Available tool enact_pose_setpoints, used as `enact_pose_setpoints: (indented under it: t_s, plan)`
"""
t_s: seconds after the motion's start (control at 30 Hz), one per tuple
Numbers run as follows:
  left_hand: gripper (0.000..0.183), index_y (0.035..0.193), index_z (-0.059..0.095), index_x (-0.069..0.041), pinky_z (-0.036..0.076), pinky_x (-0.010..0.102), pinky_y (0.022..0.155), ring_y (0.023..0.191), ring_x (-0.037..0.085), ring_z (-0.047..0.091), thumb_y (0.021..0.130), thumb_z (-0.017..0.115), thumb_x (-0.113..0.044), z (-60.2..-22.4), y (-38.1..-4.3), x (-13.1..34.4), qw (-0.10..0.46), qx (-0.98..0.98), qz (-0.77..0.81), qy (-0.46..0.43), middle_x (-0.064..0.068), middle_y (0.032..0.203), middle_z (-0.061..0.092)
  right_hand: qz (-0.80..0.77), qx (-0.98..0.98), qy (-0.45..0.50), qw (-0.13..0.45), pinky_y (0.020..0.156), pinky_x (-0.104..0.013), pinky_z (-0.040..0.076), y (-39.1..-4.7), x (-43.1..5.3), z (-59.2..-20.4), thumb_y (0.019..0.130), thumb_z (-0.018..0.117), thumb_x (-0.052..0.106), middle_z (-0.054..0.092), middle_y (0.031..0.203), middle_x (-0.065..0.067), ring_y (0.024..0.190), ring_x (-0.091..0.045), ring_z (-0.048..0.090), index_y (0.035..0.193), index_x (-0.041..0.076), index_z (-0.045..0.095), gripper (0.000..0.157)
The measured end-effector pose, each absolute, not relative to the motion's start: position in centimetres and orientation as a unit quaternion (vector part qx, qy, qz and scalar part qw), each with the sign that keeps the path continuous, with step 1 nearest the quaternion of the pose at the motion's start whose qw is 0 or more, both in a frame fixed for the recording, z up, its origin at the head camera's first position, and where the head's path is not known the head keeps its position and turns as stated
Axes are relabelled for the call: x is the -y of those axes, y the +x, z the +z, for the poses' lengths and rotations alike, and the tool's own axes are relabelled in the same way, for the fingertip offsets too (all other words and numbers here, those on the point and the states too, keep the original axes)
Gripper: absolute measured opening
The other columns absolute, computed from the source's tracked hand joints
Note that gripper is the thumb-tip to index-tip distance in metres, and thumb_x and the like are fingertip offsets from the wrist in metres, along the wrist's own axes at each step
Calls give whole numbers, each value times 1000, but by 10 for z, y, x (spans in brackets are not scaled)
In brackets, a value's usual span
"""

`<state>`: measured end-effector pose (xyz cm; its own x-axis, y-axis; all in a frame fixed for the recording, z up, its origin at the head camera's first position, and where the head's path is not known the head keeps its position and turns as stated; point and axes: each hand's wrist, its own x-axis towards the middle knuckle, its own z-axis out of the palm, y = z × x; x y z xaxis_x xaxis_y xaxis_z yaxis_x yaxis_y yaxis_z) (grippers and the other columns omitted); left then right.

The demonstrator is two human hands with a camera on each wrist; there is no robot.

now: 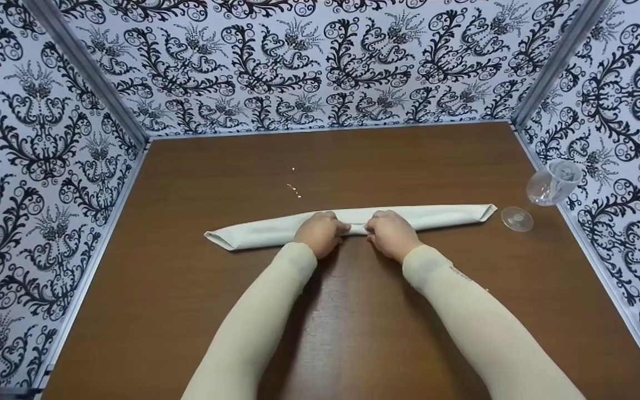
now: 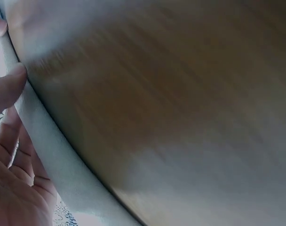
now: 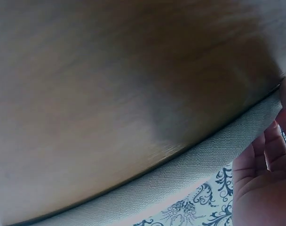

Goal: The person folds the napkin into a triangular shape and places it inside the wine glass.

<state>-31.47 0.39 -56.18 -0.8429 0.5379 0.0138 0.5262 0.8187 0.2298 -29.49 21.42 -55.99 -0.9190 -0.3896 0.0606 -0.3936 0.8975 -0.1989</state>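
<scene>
A pale cloth napkin (image 1: 448, 216), folded and rolled into a long narrow strip, lies across the wooden table (image 1: 198, 322). Its two ends show slanted, open folds. My left hand (image 1: 317, 233) grips the strip left of its middle. Just to the right, my right hand (image 1: 393, 234) holds it too, a short stretch of cloth showing between them. In the left wrist view the thumb (image 2: 9, 87) presses the near edge of the cloth, with the fingers on its far side. The right wrist view has the right fingers (image 3: 270, 150) behind the cloth, the thumb at its near edge.
A clear stemmed glass (image 1: 554, 186) stands at the right, its round foot (image 1: 517, 219) close to the napkin's right end. Patterned walls (image 1: 298, 66) enclose the table's back and sides. Small bright specks (image 1: 296, 191) show on the tabletop beyond the napkin.
</scene>
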Motion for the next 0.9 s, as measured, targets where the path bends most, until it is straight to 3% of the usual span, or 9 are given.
enact_pose_setpoints:
  t_s: [0.13, 0.3, 0.53, 0.7, 0.9]
  plan:
    - [23, 121, 82, -29, 59, 41, 93, 104, 26, 72, 101, 71, -22, -561, -314, -9, 18, -960, 114, 254, 2, 106, 75, 116, 974, 195, 22, 94, -46, 57, -298, -213, -564, 94, 77, 11, 74, 97, -9, 99, -33, 70, 95, 7, 79, 5]
    - [26, 124, 80, -26, 56, 40, 105, 121, 24, 71, 107, 62, -20, -559, -315, -10, 49, -963, 159, 212, 0, 123, 78, 119, 973, 197, 21, 91, -49, 56, -300, -212, -566, 97, 73, 10, 74, 94, -10, 97, -34, 70, 90, 7, 74, 8]
    - [29, 127, 78, -23, 50, 39, 113, 132, 21, 66, 107, 59, -14, -558, -322, -7, 122, -950, 243, 152, -2, 132, 75, 171, 971, 162, -51, 97, -49, 56, -306, -212, -562, 102, 63, 9, 77, 105, -11, 106, -33, 72, 102, 6, 77, 14]
    - [23, 123, 77, -17, 54, 42, 106, 123, 24, 69, 107, 60, -15, -557, -325, -5, 147, -938, 291, 120, 3, 126, 76, 206, 965, 113, -114, 103, -49, 54, -314, -211, -558, 105, 58, 13, 77, 119, -12, 118, -33, 70, 116, 5, 76, 22]
    - [14, 115, 70, -16, 53, 46, 101, 114, 24, 70, 106, 60, -16, -554, -326, -8, 140, -939, 297, 102, 3, 119, 75, 227, 962, 71, -130, 105, -50, 53, -318, -208, -550, 105, 59, 15, 75, 124, -13, 121, -35, 68, 119, 5, 75, 22]
